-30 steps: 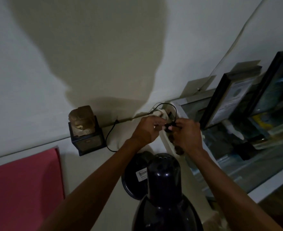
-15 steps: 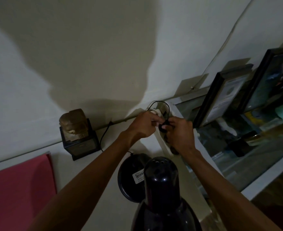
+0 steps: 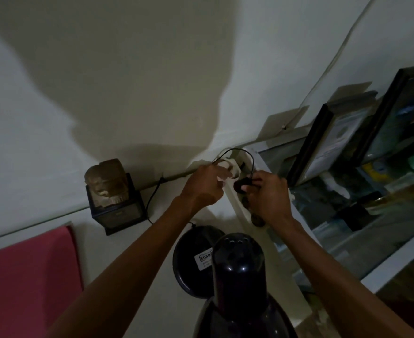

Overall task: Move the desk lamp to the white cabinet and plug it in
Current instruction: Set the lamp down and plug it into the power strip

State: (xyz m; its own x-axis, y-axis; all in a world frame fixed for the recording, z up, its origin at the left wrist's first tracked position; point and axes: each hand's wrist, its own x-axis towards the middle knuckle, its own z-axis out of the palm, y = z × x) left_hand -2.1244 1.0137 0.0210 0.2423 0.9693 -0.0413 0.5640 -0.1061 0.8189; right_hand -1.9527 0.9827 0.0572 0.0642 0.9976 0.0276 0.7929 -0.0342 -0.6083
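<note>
Lamp (image 3: 237,276) stands on the cabinet (image 3: 132,240), base (image 3: 191,259) near the wall. Right hand (image 3: 266,198) pinches the black plug (image 3: 243,184) at the power strip (image 3: 240,203). Left hand (image 3: 203,186) grips a white plug (image 3: 227,170) beside it.

The desk lamp (image 3: 237,284) below the hands is glossy black, its round base (image 3: 191,262) carrying a small white label with dark lettering. The plug (image 3: 243,183) at the right hand is black, as is its thin cord (image 3: 247,158); the power strip (image 3: 240,206) beneath is white (dimmed to cream in the low light). Left of the hands, a brownish-tan carved figure (image 3: 106,181) sits on a black block. Farther left lies a plain pink-red sheet (image 3: 28,276). The wall (image 3: 128,69) is off-white, crossed by grey shadow.
</note>
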